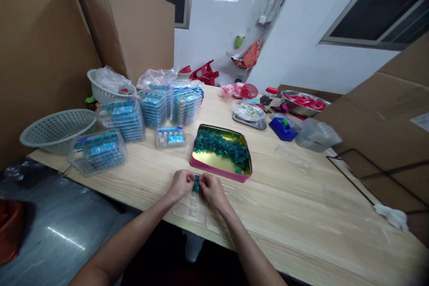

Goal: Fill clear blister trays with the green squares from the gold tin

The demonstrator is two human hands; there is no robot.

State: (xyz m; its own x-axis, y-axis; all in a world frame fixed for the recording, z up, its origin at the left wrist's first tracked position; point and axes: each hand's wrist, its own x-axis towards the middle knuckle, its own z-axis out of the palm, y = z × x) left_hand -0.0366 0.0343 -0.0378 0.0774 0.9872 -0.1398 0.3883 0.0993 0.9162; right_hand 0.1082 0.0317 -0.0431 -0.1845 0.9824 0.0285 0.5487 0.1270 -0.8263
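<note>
My left hand (182, 183) and my right hand (212, 187) meet over a clear plastic tray (189, 210) at the table's front edge. Between their pinched fingertips is a small teal translucent piece (196, 184), its exact kind too small to make out. Each hand is closed on one side of it. Just beyond the hands stands a pink-rimmed tin (221, 173) with a gold inside, holding a heap of similar teal pieces (217, 144). A filled clear case (170, 137) with blue contents lies to the tin's left.
Stacks of clear cases (125, 118) and a grey-green basket (58, 129) stand on the left. Toward the right back are a metal tray (250, 121), a blue bin (282, 129), clear plastic containers (317, 134) and a steel bowl (303, 102) of red pieces. Cardboard (385, 111) borders the right side.
</note>
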